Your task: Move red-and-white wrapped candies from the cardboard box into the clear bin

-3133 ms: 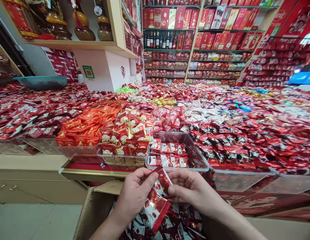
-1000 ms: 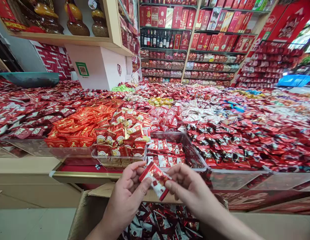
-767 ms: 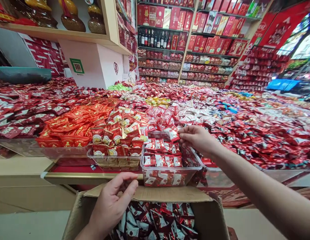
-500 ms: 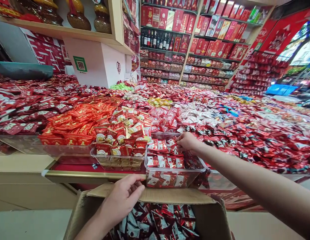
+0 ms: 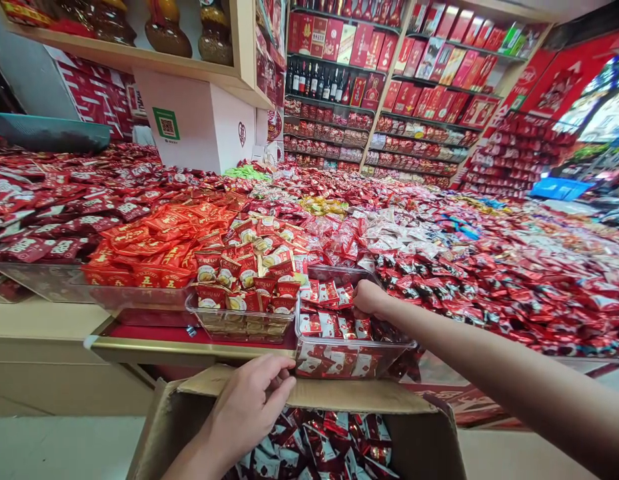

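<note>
My right hand [image 5: 370, 300] is inside a clear plastic tub [image 5: 356, 345], closed at the end of a row of red-and-white candy packets [image 5: 329, 293]. Its fingers press around a packet there, partly hidden by the hand itself. Packets stand in neat rows on the tub's left side; its right side sits lower and darker. My left hand [image 5: 254, 400] hovers over the flap of an open cardboard box [image 5: 359, 395], thumb and forefinger apart, fingertips by the tub's front left corner. Loose red-and-white packets [image 5: 319, 443] fill the box below.
Left of the tub stands a tub of durian candies [image 5: 244, 320], then a heap of orange-red packets [image 5: 154, 247]. Piled sweets [image 5: 479, 287] spread to the right and back. A gold-edged counter rim [image 5: 189, 350] runs behind the box. An overhead shelf [image 5: 139, 50] juts out upper left.
My right hand has moved slightly down and closed tighter at the packet row's end. The view has shifted a little; my left hand keeps its place by the tub's corner.
</note>
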A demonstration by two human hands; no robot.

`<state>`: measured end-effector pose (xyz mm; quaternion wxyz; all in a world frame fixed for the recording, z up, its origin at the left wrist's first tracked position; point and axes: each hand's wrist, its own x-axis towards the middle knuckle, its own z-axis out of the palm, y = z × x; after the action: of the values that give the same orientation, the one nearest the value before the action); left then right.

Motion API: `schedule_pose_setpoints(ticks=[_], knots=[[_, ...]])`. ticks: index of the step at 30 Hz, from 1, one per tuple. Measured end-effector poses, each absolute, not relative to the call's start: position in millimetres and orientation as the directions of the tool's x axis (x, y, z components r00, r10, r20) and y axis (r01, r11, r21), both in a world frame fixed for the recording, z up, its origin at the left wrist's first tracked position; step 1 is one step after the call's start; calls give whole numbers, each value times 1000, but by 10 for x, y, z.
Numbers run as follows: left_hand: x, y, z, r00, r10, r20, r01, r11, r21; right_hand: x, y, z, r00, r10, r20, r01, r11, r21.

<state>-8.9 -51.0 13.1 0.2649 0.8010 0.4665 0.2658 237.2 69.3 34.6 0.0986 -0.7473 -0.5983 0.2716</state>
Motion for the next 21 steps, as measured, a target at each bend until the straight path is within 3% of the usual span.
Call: schedule_pose_setpoints(ticks=[6, 15, 18, 21], knots=[[-82, -522, 130, 424, 887, 182, 620, -431, 655, 2287, 667, 460, -1, 968, -251, 990, -35, -137], [-74, -501, 166, 422, 878, 226, 609, -459, 647, 2313, 548, 409, -185, 972, -142, 982, 189, 14], [-133, -555, 99, 398, 803, 443, 494, -595, 634, 2278, 491, 492, -206, 975, -80, 978, 209, 23], [-231, -680, -75, 341, 610, 715, 373, -786, 492, 2172, 240, 688, -272, 959, 77, 961, 276, -36]])
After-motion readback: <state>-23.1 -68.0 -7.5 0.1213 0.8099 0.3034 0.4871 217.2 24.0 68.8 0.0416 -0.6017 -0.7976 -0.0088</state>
